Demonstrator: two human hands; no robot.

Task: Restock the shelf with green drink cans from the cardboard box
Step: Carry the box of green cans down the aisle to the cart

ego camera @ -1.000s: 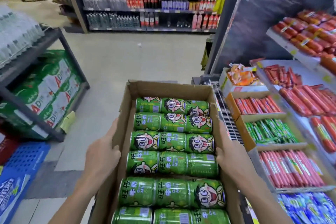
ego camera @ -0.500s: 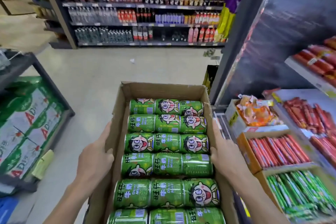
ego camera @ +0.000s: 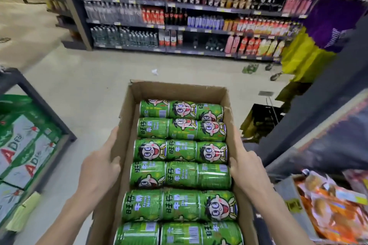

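Carrying step: left hand (ego camera: 97, 167) and right hand (ego camera: 249, 167) clamp the cardboard box (ego camera: 177, 90) of green cans (ego camera: 181, 153); next, reach the drink shelf (ego camera: 179, 28) at 12 o'clock

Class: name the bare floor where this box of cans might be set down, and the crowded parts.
Bare floor lies between the left rack, the far drink shelves and the cardboard box. Crowded: right side, by yellow bags and a dark crate.
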